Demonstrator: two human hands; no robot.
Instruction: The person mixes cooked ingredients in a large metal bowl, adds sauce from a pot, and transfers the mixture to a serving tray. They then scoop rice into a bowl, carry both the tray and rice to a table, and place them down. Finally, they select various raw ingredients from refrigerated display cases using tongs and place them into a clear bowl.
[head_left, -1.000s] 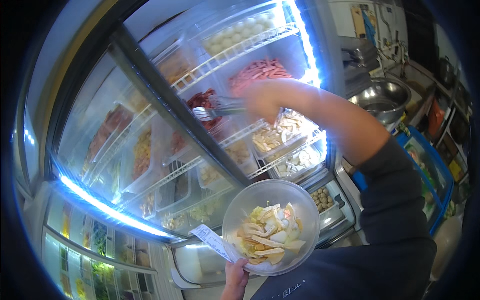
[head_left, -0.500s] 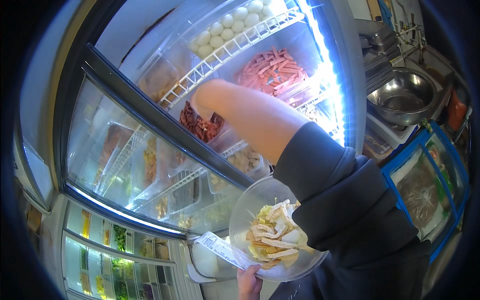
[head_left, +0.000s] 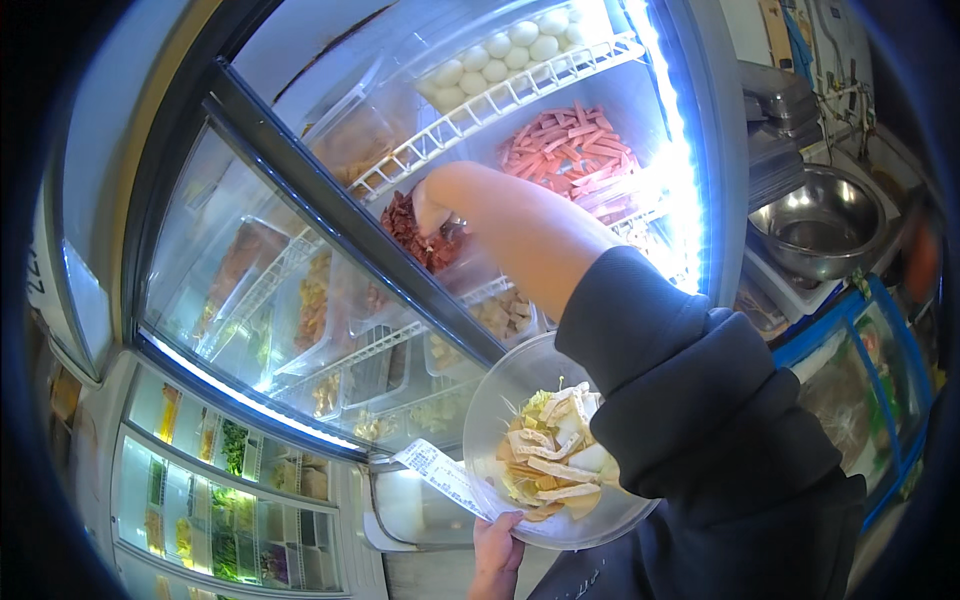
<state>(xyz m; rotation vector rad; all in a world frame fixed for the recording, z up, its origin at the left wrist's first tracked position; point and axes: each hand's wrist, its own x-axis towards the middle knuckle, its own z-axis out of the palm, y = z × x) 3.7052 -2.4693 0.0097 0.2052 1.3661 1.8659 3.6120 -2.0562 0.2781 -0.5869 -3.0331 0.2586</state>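
My right hand [head_left: 433, 208] reaches into the opened fridge, its fingers curled down among dark red meat strips [head_left: 415, 235]. The fingertips are partly buried in the meat. Low in the picture, my left hand [head_left: 497, 545] is closed on the rim of a clear plastic bowl [head_left: 490, 400] and on a printed paper slip [head_left: 440, 478]. Pale sliced food [head_left: 555, 450], perhaps tofu strips, lies in the bowl with yellowish leaves and a white rounded piece. My right sleeve covers part of the bowl's right side.
A dark-framed glass door [head_left: 330, 225] stands left of my right arm. White wire shelves [head_left: 500, 105] carry peeled eggs [head_left: 500, 60] and pink sausage strips [head_left: 570, 150]. To the right are a steel basin [head_left: 815, 225] and a blue-framed glass lid [head_left: 870, 350]; a lit vegetable cabinet [head_left: 230, 500] stands lower left.
The fridge contents sit slightly further right and lower in the picture. My right hand has shifted within the red meat, its fingers more bent. The left hand still holds bowl and slip.
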